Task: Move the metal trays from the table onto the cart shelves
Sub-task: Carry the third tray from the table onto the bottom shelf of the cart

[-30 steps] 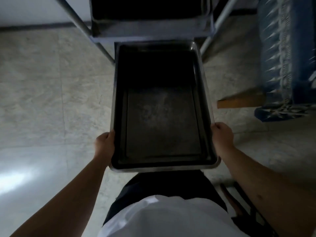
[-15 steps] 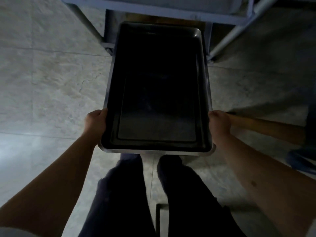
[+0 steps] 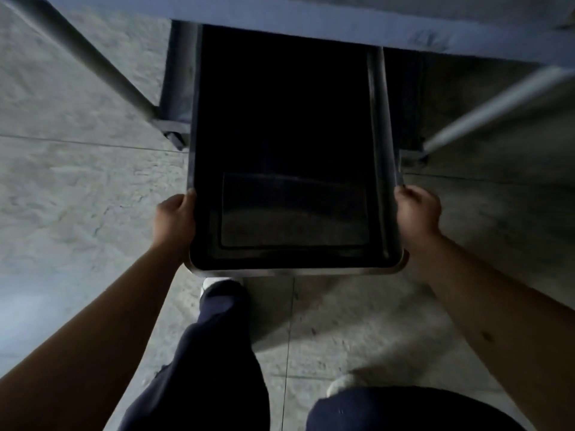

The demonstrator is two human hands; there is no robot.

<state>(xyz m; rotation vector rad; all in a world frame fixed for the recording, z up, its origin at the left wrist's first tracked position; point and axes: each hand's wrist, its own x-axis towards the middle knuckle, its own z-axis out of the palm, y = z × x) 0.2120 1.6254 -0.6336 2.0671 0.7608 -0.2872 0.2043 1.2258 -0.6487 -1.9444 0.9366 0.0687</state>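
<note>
A deep, dark metal tray is held level in front of me, low over the floor. My left hand grips its left rim near the front corner. My right hand grips the right rim opposite. The tray's far half lies under the cart's upper shelf, which hides its far end. Grey cart legs slant down on both sides of the tray.
Pale stone floor tiles spread all around. My legs in dark trousers stand just behind the tray, with a white shoe tip under its near edge. The right cart leg runs diagonally at right.
The tray has gone forward and down, so that its far half is now beneath the upper cart shelf. I have bent lower and the cart fills more of the view.
</note>
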